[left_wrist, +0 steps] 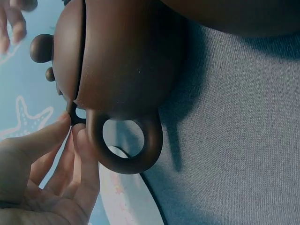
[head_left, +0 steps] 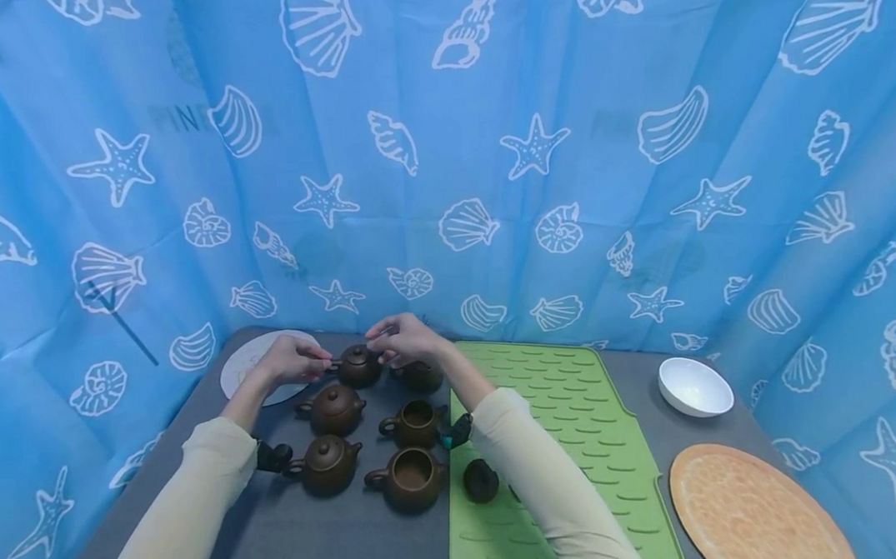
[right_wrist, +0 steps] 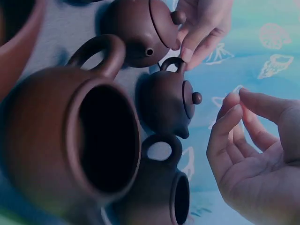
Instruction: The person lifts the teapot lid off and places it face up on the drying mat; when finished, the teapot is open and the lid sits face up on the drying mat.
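My left hand [head_left: 292, 360] pinches the handle of a small lidded brown teapot [head_left: 358, 367] at the far end of the left row. In the left wrist view, the thumb and fingertips [left_wrist: 64, 119] meet at that handle, partly hidden behind a nearer teapot [left_wrist: 126, 61]. Its lid, with a round knob [right_wrist: 197, 98], sits in place in the right wrist view. Beside this teapot hovers my right hand [right_wrist: 253, 159], fingers loosely bent and holding nothing. Closer in stand two more lidded teapots [head_left: 335, 409].
Several lidless brown pots [head_left: 410, 481] line up to the right. A dark round lid [head_left: 481, 481] lies on the green mat [head_left: 574, 407]. A white plate [head_left: 245, 363] is at the back left; a white bowl [head_left: 695, 387] and round tan board [head_left: 758, 508] are at the right.
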Motion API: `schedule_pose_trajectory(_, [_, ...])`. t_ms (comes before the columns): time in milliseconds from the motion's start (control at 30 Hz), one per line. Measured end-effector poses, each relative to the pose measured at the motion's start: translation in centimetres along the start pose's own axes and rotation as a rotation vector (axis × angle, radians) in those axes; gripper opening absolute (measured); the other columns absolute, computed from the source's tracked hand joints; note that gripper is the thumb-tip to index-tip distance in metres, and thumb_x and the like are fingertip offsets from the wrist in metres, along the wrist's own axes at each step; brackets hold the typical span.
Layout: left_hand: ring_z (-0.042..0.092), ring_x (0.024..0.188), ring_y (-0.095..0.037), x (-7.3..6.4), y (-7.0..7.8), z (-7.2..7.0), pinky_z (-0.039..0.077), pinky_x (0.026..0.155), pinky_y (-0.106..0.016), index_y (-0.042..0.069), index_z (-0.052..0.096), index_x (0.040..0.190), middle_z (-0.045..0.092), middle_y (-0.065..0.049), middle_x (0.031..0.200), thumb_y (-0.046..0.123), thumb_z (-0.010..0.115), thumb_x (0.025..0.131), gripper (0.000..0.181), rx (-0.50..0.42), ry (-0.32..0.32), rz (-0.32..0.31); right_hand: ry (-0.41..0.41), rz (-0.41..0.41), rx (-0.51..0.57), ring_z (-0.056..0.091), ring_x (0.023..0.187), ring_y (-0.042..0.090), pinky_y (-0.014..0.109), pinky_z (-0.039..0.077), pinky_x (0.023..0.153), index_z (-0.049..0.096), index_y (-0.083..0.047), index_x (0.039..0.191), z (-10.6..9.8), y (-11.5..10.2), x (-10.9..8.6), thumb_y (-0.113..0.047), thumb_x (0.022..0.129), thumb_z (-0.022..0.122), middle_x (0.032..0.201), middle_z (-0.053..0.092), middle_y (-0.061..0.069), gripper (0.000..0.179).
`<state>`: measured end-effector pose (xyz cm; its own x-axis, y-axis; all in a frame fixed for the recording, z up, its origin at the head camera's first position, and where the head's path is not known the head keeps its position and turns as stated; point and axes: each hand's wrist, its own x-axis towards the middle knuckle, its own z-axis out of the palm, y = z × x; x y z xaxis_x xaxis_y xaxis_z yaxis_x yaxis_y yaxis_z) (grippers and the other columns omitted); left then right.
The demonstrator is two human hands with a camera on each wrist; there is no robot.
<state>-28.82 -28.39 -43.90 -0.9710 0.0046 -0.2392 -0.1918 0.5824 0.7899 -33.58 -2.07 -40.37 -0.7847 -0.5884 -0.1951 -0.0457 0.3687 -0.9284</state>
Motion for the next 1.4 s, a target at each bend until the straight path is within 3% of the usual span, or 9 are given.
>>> schedule_pose_trajectory(300, [0.077, 0.109, -0.037, 0.2, 0.2, -0.2, 0.067, 0.091, -0.040, -0.001, 0.076, 0.127, 0.077, -0.024, 0.122, 0.018, 0.068, 0.108, 0.028, 0.006, -0.026, 0.002, 0.107, 0.103, 0.107, 0.066, 0.072, 0.011, 0.026, 0.057, 0.066, 0.066, 0.003, 0.137, 1.8, 0.4, 1.6, -0.008, 0.107, 0.065, 0.102, 0.073, 0.012, 0.031])
schedule_pose_trajectory(433, [0.076, 0.109, -0.038, 0.1, 0.2, -0.2, 0.067, 0.091, -0.040, -0.002, 0.076, 0.127, 0.077, -0.024, 0.122, 0.018, 0.068, 0.108, 0.028, 0.004, -0.032, 0.007, 0.139, 0.100, 0.131, 0.066, 0.070, 0.012, 0.037, 0.066, 0.077, 0.068, 0.003, 0.134, 2.7, 0.5, 1.9, -0.008, 0.107, 0.066, 0.095, 0.071, 0.007, 0.029])
schedule_pose_trajectory(567, [0.076, 0.107, -0.038, -0.1, 0.2, -0.2, 0.067, 0.092, -0.042, -0.003, 0.075, 0.127, 0.076, -0.025, 0.121, 0.018, 0.069, 0.108, 0.030, 0.002, -0.035, 0.011, 0.168, 0.108, 0.104, 0.065, 0.069, 0.012, 0.048, 0.067, 0.091, 0.070, 0.002, 0.130, 3.8, 0.6, 2.3, -0.008, 0.107, 0.067, 0.089, 0.066, 0.004, 0.025])
schedule_pose_trajectory(800, [0.076, 0.107, -0.037, -0.2, 0.1, -0.3, 0.067, 0.093, -0.041, -0.002, 0.076, 0.126, 0.076, -0.025, 0.121, 0.019, 0.069, 0.108, 0.029, 0.004, -0.031, 0.008, 0.266, 0.118, 0.013, 0.061, 0.070, 0.013, 0.041, 0.069, 0.082, 0.073, -0.001, 0.121, 5.2, 0.8, 2.9, -0.008, 0.106, 0.068, 0.085, 0.062, 0.002, 0.017])
schedule_pose_trajectory(1000, [0.076, 0.102, -0.035, -0.3, -0.1, -0.3, 0.067, 0.088, -0.039, -0.003, 0.076, 0.125, 0.077, -0.024, 0.117, 0.019, 0.069, 0.108, 0.029, 0.005, -0.025, 0.021, 0.261, 0.101, -0.026, 0.059, 0.073, 0.014, 0.041, 0.069, 0.081, 0.072, -0.001, 0.120, 5.4, 0.8, 2.9, -0.009, 0.108, 0.067, 0.087, 0.059, 0.003, 0.016])
schedule_pose_trajectory(1233, [0.077, 0.104, -0.034, -0.2, -0.2, -0.3, 0.067, 0.090, -0.041, -0.003, 0.076, 0.125, 0.077, -0.024, 0.116, 0.017, 0.068, 0.108, 0.027, 0.010, -0.030, 0.036, 0.236, 0.026, 0.019, 0.058, 0.070, 0.013, 0.027, 0.058, 0.063, 0.072, -0.001, 0.118, 4.7, 0.6, 2.4, -0.014, 0.110, 0.065, 0.087, 0.062, 0.002, 0.017])
schedule_pose_trajectory(1400, [0.076, 0.106, -0.036, -0.2, -0.2, -0.3, 0.066, 0.093, -0.044, -0.003, 0.076, 0.126, 0.076, -0.025, 0.120, 0.018, 0.068, 0.108, 0.029, 0.008, -0.029, 0.020, 0.185, -0.024, 0.035, 0.063, 0.073, 0.016, 0.036, 0.062, 0.071, 0.073, 0.002, 0.119, 3.5, 0.5, 1.5, -0.014, 0.108, 0.066, 0.088, 0.067, 0.001, 0.020])
